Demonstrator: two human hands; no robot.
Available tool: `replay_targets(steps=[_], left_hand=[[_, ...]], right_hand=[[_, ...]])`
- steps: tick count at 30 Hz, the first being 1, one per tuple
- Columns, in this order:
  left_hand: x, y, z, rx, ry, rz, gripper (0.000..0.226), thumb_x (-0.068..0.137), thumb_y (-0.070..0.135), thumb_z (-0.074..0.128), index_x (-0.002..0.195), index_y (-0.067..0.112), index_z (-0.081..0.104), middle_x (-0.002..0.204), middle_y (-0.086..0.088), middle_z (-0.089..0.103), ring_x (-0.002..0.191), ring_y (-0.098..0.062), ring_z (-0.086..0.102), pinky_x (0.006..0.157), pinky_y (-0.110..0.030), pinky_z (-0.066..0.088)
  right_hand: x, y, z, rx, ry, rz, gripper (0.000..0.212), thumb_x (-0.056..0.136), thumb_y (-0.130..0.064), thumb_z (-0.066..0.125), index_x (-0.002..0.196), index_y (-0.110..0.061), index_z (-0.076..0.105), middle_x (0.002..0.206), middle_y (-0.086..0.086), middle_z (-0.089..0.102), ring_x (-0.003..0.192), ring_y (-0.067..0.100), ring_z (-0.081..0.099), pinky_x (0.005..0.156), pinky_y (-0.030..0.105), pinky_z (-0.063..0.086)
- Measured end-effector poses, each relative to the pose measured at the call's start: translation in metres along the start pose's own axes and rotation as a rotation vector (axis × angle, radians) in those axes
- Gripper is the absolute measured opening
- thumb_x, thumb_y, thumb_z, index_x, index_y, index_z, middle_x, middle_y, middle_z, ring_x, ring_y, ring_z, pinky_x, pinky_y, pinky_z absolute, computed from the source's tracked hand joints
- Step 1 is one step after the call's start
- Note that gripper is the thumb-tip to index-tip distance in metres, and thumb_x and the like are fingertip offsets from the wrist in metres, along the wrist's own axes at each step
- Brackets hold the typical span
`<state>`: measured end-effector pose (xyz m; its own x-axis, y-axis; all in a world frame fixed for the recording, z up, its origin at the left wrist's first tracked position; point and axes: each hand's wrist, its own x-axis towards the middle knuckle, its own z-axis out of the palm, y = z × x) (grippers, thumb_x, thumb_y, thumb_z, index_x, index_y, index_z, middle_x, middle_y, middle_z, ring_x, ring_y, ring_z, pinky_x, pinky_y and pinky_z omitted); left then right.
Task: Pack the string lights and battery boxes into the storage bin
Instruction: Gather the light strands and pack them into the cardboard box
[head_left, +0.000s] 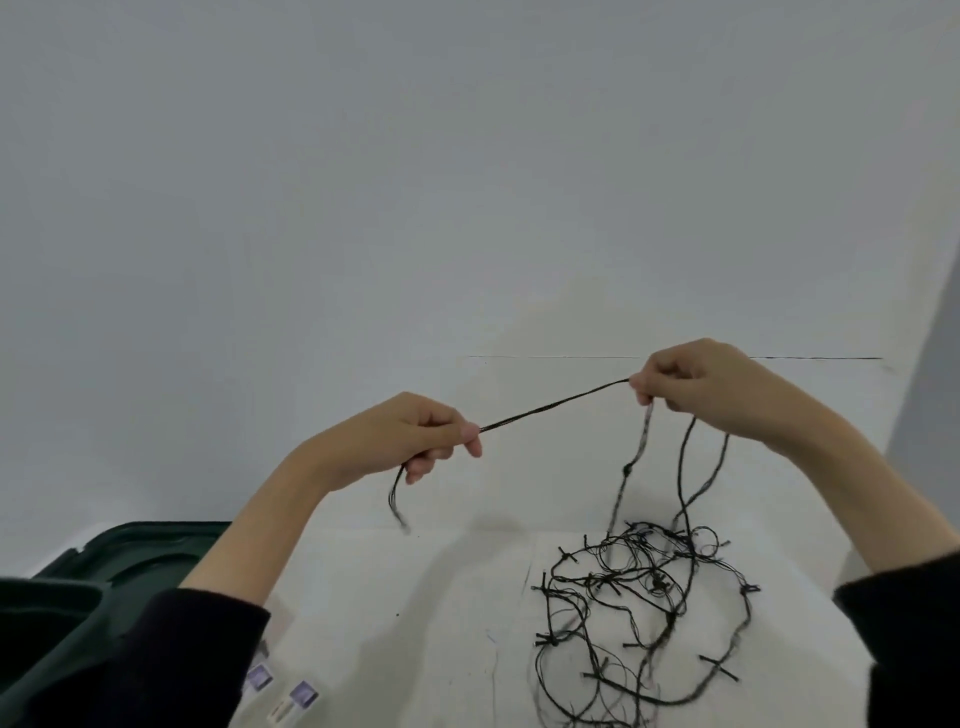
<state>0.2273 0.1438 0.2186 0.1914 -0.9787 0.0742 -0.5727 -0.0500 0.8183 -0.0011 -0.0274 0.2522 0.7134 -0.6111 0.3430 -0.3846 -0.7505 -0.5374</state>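
A tangle of black string lights (644, 618) lies on the white table (431, 613) at the lower right. Both hands are raised above the table with a stretch of the wire pulled taut between them. My left hand (415, 436) pinches one end, and a short tail hangs below it. My right hand (696, 384) pinches the wire higher up, with several strands dropping from it down to the tangle. The dark green storage bin (47, 623) stands at the lower left, partly hidden by my left sleeve. No battery box is clearly visible.
A dark green lid (140, 556) lies behind the bin at the left. Small white packets with purple squares (283, 691) sit at the table's front edge, by my left sleeve. A plain white wall rises behind the table.
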Motion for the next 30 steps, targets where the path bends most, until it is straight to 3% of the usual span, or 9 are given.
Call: replay_targets(steps=[3,6,10,13,17,19,22,25,30], left_hand=[[-0.004,-0.011,-0.004,-0.027,-0.001,-0.083,0.025,0.094,0.029,0.052,0.086,0.012,0.068,0.059,0.006,0.038,0.050,-0.010,0.033,0.049,-0.019,0.035],[-0.004,-0.015,-0.004,-0.071,-0.009,-0.179,0.023,0.097,0.028,0.048,0.088,0.011,0.062,0.060,0.005,0.044,0.045,-0.009,0.032,0.042,-0.018,0.029],[-0.004,-0.009,-0.003,-0.550,0.161,-0.208,0.017,0.098,0.025,0.043,0.086,0.014,0.048,0.054,0.003,0.048,0.036,-0.007,0.028,0.032,-0.016,0.021],[-0.007,0.012,0.007,-0.715,0.190,-0.114,0.016,0.097,0.025,0.043,0.085,0.017,0.048,0.064,0.000,0.060,0.034,-0.006,0.026,0.031,-0.016,0.019],[0.000,0.045,0.041,-0.476,0.137,-0.013,0.017,0.100,0.022,0.036,0.088,0.015,0.047,0.095,-0.006,0.074,0.035,-0.009,0.026,0.035,-0.016,0.021],[0.004,0.052,0.054,-0.476,0.108,-0.012,0.015,0.101,0.023,0.036,0.092,0.014,0.045,0.081,-0.005,0.073,0.034,-0.009,0.027,0.034,-0.016,0.022],[0.007,0.048,0.052,-0.560,0.170,-0.011,0.016,0.099,0.024,0.040,0.087,0.016,0.047,0.049,0.007,0.046,0.038,-0.006,0.021,0.034,-0.015,0.015],[0.007,0.035,0.031,-0.622,0.341,-0.030,0.017,0.099,0.023,0.041,0.084,0.019,0.048,0.044,0.011,0.031,0.042,-0.005,0.020,0.034,-0.014,0.011],[0.000,0.003,-0.009,-0.787,0.563,-0.081,0.020,0.100,0.022,0.040,0.081,0.020,0.046,0.039,0.011,0.028,0.030,-0.001,0.021,0.028,-0.012,0.011]], right_hand=[[-0.002,0.013,-0.002,0.009,-0.019,0.057,0.031,0.092,-0.029,0.057,0.068,-0.011,0.063,0.037,-0.016,0.045,0.037,-0.002,0.040,0.041,0.009,0.030],[-0.003,0.020,0.004,-0.065,-0.068,0.060,0.027,0.091,-0.032,0.058,0.073,-0.013,0.067,0.048,-0.009,0.049,0.040,0.000,0.040,0.043,0.010,0.030],[-0.009,0.014,0.000,0.038,-0.245,0.118,0.018,0.085,-0.044,0.061,0.092,-0.028,0.066,0.055,-0.002,0.058,0.052,0.012,0.043,0.053,0.021,0.035],[-0.014,-0.009,-0.009,0.360,-0.366,0.026,0.020,0.088,-0.018,0.062,0.107,-0.024,0.063,0.064,0.006,0.061,0.059,0.015,0.045,0.054,0.020,0.039],[-0.009,-0.039,-0.002,0.577,-0.378,-0.191,0.037,0.085,0.006,0.058,0.115,-0.015,0.054,0.072,0.008,0.063,0.064,0.017,0.049,0.060,0.019,0.044],[-0.001,-0.046,0.007,0.528,-0.252,-0.244,0.034,0.085,0.005,0.060,0.111,-0.015,0.052,0.073,0.005,0.064,0.061,0.014,0.049,0.060,0.018,0.043],[0.002,-0.042,0.012,0.510,-0.233,-0.224,0.029,0.085,0.000,0.063,0.109,-0.014,0.054,0.074,0.008,0.065,0.059,0.013,0.047,0.057,0.019,0.042],[-0.002,-0.026,0.013,0.417,-0.376,-0.183,0.020,0.087,-0.007,0.063,0.106,-0.012,0.064,0.072,0.008,0.064,0.058,0.012,0.045,0.054,0.019,0.039],[-0.009,0.012,0.021,0.433,-0.451,-0.060,0.017,0.092,-0.010,0.055,0.097,-0.009,0.072,0.064,0.005,0.054,0.052,0.011,0.039,0.050,0.019,0.034]])
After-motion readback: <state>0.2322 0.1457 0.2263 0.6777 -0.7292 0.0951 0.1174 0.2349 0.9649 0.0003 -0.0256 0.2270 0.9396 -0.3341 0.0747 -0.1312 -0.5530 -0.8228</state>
